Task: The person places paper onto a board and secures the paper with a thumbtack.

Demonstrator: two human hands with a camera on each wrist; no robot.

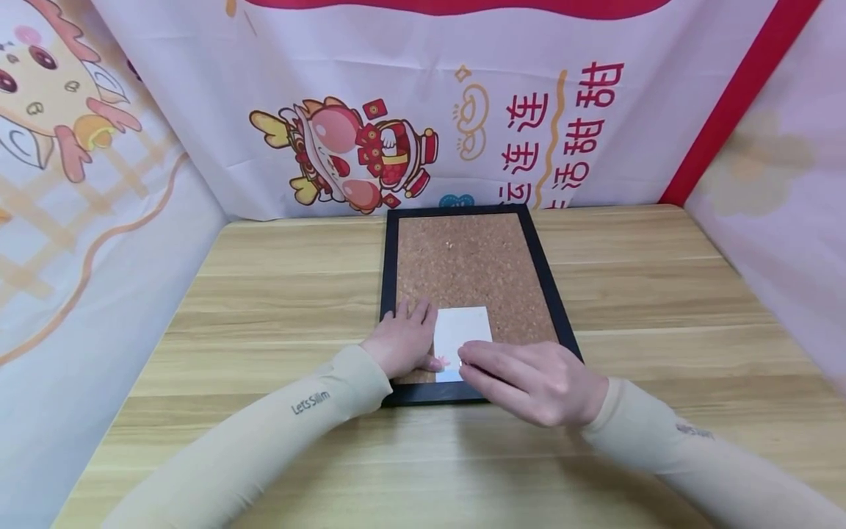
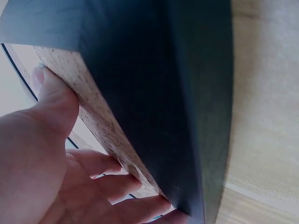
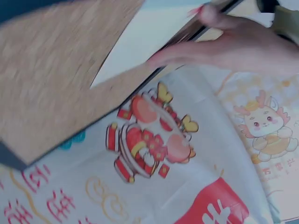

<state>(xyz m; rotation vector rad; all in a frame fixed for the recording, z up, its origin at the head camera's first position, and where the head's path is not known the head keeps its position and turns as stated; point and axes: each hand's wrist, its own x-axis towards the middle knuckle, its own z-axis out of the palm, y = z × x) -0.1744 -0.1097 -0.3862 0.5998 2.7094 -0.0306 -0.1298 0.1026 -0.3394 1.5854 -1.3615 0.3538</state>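
A white card [image 1: 465, 327] lies on the lower part of a cork board [image 1: 472, 257] with a black frame [image 1: 546, 272]. My left hand [image 1: 405, 339] rests on the board left of the card, fingers spread and thumb at the card's lower left. A small pink mark or piece [image 1: 443, 361] shows beside that thumb, and also in the right wrist view. My right hand [image 1: 538, 378] is over the card's lower right, its fingertips pinched together. A tiny pale glint shows at those fingertips; what they pinch is mostly hidden. In the left wrist view the left fingers [image 2: 117, 184] reach along the frame's inner edge.
The board lies on a wood-grain table [image 1: 297, 286], its far end near a printed white cloth [image 1: 225, 95] that hangs behind. More cloth hangs along both sides. A small speck [image 1: 451, 245] shows on the upper cork.
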